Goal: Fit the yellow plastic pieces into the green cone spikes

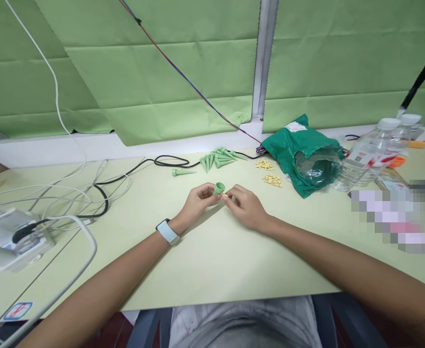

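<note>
My left hand (200,200) grips a green plastic cone spike (219,187), its round open end tipped up toward me. Between the fingertips of my right hand (247,205) is a small yellow plastic piece (224,195), right against the side of the spike. Its exact shape is hidden by my fingers. Beyond my hands lies a pile of similar green spikes (219,158), and a single spike (182,172) rests apart to the left. Two small heaps of yellow pieces, a far one (264,165) and a near one (272,181), lie to the right.
A torn green plastic bag (288,150) lies at the back right, beside clear water bottles (364,157). White and black cables (106,193) and power adapters (13,241) spread over the left side. The table's front edge (230,302) runs just before my lap.
</note>
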A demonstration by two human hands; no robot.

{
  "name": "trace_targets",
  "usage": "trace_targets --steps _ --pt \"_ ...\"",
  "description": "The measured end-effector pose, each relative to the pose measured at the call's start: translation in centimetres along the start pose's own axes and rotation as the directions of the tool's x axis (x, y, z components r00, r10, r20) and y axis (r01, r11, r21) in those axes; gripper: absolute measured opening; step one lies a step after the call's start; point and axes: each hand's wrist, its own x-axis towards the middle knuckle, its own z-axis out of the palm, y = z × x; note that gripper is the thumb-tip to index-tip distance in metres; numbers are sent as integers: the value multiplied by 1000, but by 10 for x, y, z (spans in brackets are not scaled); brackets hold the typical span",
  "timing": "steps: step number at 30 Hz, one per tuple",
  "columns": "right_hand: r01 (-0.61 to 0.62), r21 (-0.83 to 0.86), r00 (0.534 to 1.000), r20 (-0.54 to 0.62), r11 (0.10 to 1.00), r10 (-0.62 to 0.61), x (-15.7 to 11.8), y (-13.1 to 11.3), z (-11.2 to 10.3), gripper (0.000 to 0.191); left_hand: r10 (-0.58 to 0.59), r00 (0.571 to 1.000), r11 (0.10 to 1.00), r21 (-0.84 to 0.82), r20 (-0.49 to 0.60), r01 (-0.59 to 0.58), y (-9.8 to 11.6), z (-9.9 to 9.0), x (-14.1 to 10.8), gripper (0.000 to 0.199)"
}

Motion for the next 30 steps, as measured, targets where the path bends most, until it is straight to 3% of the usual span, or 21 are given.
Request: trace_targets --steps 7,15,18,22,30 --pt "63 166 991 -125 984 -43 -1 1 -1 12 11 999 999 38 -37 -10 7 2 -1 19" --pt "89 273 991 -125 958 -56 0 1 0 10 -10 998 1000 5 -65 11 5 1 0 19" --pt "43 275 990 -141 960 -4 1 3 1 10 -22 998 1000 14 -66 23 5 0 0 18" --pt "-28 253 996 -73 967 48 4 4 1 11 -30 997 1000 7 -74 31 4 0 0 19" --pt "87 201 995 -60 976 -77 0 2 2 4 -32 997 999 24 -68 33 5 3 0 20"
